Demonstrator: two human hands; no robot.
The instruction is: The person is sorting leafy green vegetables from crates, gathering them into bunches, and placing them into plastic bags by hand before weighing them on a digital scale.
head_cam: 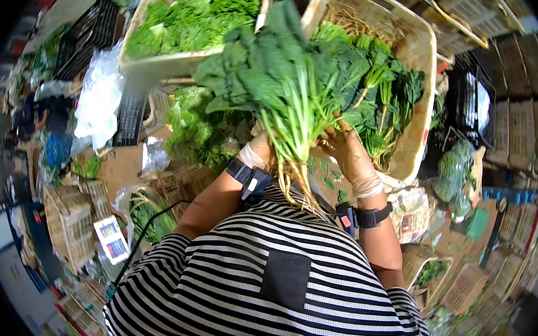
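Observation:
My left hand (260, 149), in a thin clear glove, is closed around the lower stems of a large bunch of spinach (286, 83). The leaves fan out away from me and look slightly blurred, while pale roots hang down towards my striped shirt. To the right of the stems is my gloved right hand (352, 158), its fingers apart and bent beside the bunch. Whether they touch its edge stems is not clear. Just beyond that hand, a white plastic crate (407, 146) holds more spinach bunches (381, 91), some with roots showing.
Another white crate (182, 64) at the upper left holds green lettuce (195, 22). Below it, curly lettuce (195, 128) lies near my left wrist. A clear plastic bag (100, 95) and black crates (88, 37) stand at the left. Bagged greens (456, 170) lie at the right.

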